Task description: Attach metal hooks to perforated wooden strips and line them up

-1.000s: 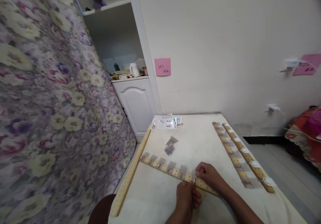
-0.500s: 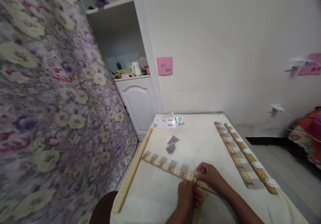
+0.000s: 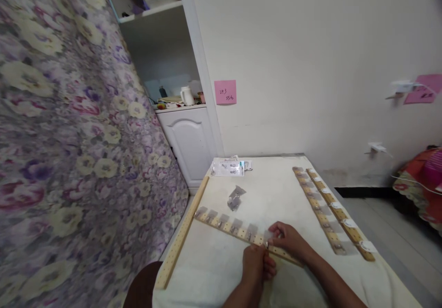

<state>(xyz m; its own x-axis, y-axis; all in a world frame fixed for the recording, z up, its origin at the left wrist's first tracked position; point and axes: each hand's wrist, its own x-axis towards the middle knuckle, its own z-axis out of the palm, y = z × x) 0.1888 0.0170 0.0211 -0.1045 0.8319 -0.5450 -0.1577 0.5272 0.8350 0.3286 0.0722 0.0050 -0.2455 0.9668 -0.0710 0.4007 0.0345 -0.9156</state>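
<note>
A pale wooden strip with rows of holes (image 3: 226, 227) lies slantwise on the table, bearing several small clear plastic pieces with shiny metal bits. At its near edge my left hand (image 3: 254, 261) is closed, fingers curled beneath; what they grip is hidden. My right hand (image 3: 289, 241) reaches over the strip from the right. Its thumb and index finger are pinched at a small shiny metal piece (image 3: 267, 244) on the strip, too small to name. A small clear bag (image 3: 236, 198) of metal bits lies beyond the strip.
A bare holed wooden strip (image 3: 179, 239) runs along the left edge of the cloth-covered table (image 3: 207, 266). Two loaded strips lie at right, one with clear pieces (image 3: 319, 212), one with white pieces (image 3: 340, 214). Clear packets (image 3: 228, 167) lie at the back. A floral curtain (image 3: 86, 160) hangs left.
The view has shifted slightly. Both hands stay at the same spot on the strip, with hardly any visible movement of the fingers.
</note>
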